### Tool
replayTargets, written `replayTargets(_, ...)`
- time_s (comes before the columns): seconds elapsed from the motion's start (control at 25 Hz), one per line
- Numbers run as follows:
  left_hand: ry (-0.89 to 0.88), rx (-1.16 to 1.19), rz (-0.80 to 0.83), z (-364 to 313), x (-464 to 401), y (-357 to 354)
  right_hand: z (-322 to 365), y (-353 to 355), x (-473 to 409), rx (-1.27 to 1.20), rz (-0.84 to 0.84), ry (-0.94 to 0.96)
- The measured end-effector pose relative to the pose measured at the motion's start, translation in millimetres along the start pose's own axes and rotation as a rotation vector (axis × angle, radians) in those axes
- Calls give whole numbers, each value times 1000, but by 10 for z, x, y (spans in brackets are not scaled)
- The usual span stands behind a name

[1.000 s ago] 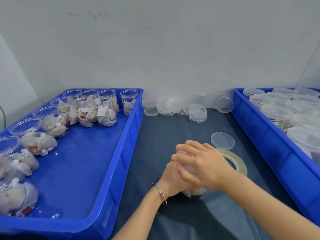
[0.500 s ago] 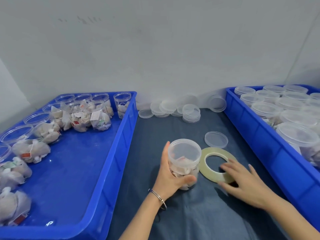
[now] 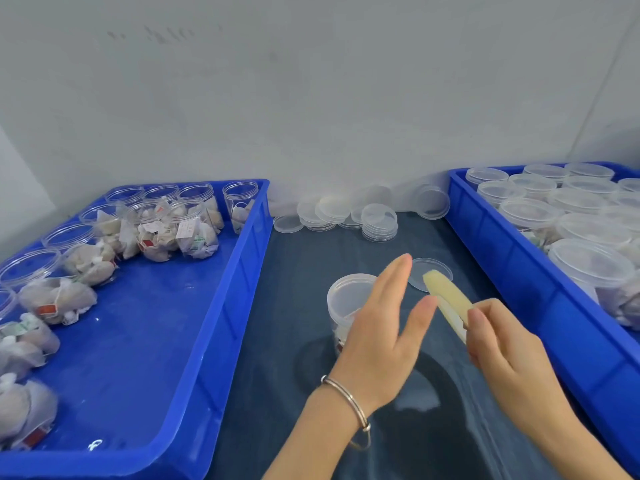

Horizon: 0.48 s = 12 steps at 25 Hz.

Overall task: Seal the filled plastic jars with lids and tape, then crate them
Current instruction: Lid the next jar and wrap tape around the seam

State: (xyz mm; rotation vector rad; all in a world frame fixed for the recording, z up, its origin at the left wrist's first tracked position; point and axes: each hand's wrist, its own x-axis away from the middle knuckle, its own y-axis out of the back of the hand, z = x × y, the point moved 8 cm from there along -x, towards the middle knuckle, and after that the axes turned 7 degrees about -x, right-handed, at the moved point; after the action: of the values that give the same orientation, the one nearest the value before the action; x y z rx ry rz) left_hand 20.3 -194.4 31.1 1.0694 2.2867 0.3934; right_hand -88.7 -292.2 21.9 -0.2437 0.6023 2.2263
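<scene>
Right hand [image 3: 502, 355] lifted above the dark tabletop [image 3: 277, 323], grip closed on the tape roll [image 3: 448, 299], fingers pinching its near edge, roll held on edge and tilted away toward the back. Left hand [image 3: 377, 344] raised just beside it, grip slack, fingers straight and spread, holding nothing, thumb tip close to the roll; contact not clear. Thin bracelet [image 3: 349, 403] on the left wrist. Lidded jar [image 3: 346, 303] upright on the tabletop, partly hidden behind the left hand, touched by neither hand. Single loose lid [image 3: 433, 268] flat on the tabletop behind the roll. More loose lids [image 3: 379, 221] stacked and scattered along the wall at the back. Left blue crate [image 3: 214, 341] holding open, filled jars [image 3: 156, 233] along its far and left sides. Right blue crate [image 3: 519, 271] filled with capped jars [image 3: 592, 268].
</scene>
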Motion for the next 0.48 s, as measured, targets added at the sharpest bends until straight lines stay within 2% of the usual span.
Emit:
replayTargets(0.08, -10, -56, 74, -47, -39, -87, 56, -114, 30, -47, 101, -12)
replayTargets(0.16, -16, -80, 55, -69, -36, -62, 40, -201, 40, -88, 176, -74)
replayTargets(0.36, -101, -126, -155, -154, 82, 114, 200, -263, 166, 28, 277, 50)
replayTargets(0.48, -54, 30, -326, -105, 113, 287, 301, -270, 210, 133, 322, 138)
